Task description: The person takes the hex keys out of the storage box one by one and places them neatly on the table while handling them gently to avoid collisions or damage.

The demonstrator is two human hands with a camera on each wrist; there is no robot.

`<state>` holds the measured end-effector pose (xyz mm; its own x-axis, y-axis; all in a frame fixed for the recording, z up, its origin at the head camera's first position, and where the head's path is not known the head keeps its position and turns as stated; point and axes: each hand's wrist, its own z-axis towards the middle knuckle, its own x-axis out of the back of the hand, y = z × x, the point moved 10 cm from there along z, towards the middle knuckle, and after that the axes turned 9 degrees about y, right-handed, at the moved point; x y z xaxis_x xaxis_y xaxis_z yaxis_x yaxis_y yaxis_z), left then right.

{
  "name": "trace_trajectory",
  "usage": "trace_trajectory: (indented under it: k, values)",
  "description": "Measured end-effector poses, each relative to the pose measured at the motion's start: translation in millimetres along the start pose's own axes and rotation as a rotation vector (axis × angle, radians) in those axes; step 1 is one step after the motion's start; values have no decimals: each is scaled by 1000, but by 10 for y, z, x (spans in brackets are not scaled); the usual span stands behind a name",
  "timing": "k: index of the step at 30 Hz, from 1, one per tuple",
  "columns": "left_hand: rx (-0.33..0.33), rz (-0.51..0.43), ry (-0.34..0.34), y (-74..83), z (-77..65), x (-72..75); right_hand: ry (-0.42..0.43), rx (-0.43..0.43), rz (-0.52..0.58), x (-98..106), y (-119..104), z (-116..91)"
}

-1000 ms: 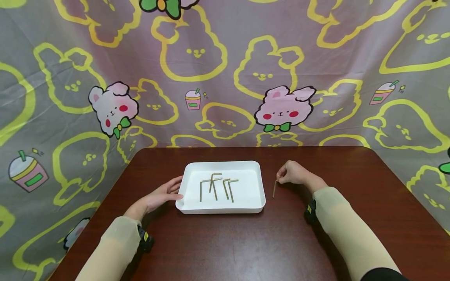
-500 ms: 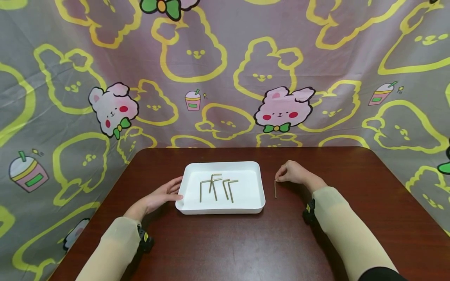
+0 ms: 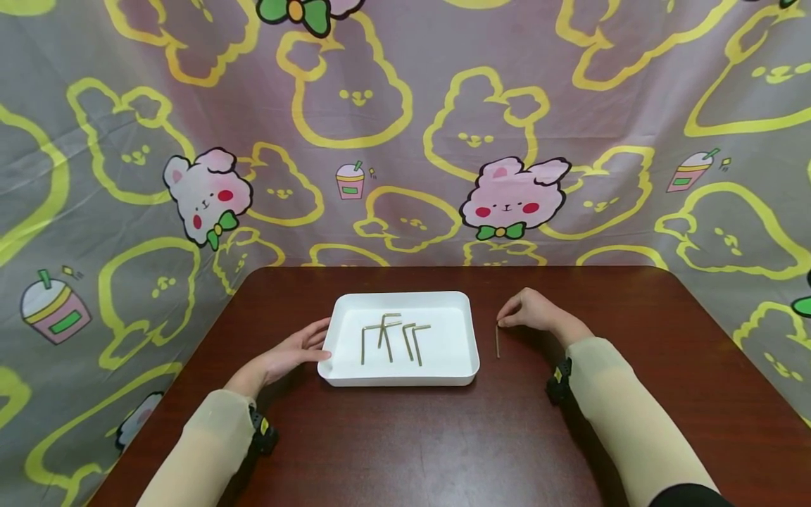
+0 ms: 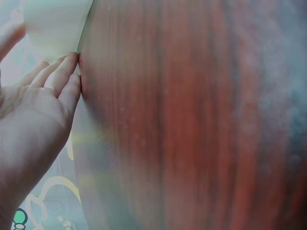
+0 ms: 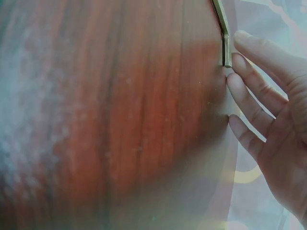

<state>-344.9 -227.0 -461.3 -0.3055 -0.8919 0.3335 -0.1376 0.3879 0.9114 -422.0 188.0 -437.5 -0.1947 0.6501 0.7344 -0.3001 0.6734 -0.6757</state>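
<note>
A white tray (image 3: 398, 380) holds several brass-coloured L-shaped hex keys, one standing apart as the leftmost hex key (image 3: 363, 345). My left hand (image 3: 288, 355) lies along the tray's left side, fingers extended and thumb at its near-left corner. In the left wrist view those fingertips meet the table beside the pale tray wall (image 4: 60, 28). Right of the tray, another hex key (image 3: 498, 343) lies on the table. My right hand (image 3: 532, 312) is over its far end, thumb and fingertips right at the key's bend. The right wrist view shows the key's short arm (image 5: 227, 52) beside loosely extended fingers.
The dark reddish-brown table (image 3: 405, 436) reaches back to a grey curtain (image 3: 393, 162) printed with yellow bear outlines and pink rabbits. Each wrist wears a small black device, seen on the left wrist (image 3: 262, 431) and the right wrist (image 3: 559, 382).
The hex key by my right hand has turned slightly, its near end swinging right, mostly before the middle frame. The tray and my left hand stay put.
</note>
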Motion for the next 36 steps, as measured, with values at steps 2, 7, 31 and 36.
trace_trajectory:
  k: [2,7,31,36]
  values:
    - [-6,-6,-1,6,0,0,0,-9,29,9,4,-8]
    - [-23,-20,-8,21,1,-1,12,-7,54,52,-21,6]
    - [-43,-37,-25,31,15,-8,64,47,9,234,-695,186]
    - [-16,-21,-12,-14,23,-1,56,77,26,232,-869,243]
